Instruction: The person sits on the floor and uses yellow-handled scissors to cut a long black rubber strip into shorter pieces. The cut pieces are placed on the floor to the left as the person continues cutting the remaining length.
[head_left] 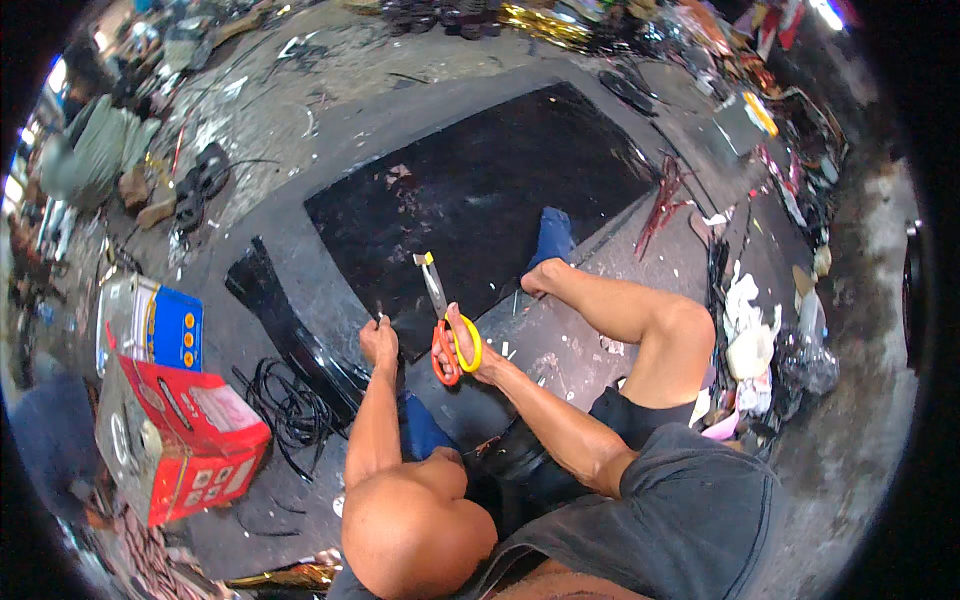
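My right hand (462,350) is closed round the handles of a pair of scissors (436,290), one loop orange-red and the other yellow. Their blades point away from me over a large black sheet (480,200), with something yellow at the tips. At the sheet's near left edge, my left hand (378,343) has its fingers pinched together. A tiny pale spot shows at those fingertips, but what they hold is too small to make out. The sheet lies flat with pale scuffs and scraps on it, and my foot in dark blue footwear (553,236) rests on its near right edge.
Left of me lie long black strips (285,320) and a tangle of thin black cord (290,405). Beyond them stand a red and white box (200,430) and a blue carton (178,330). Red strips (665,200), white scraps (748,325) and clear plastic (808,362) litter the right side.
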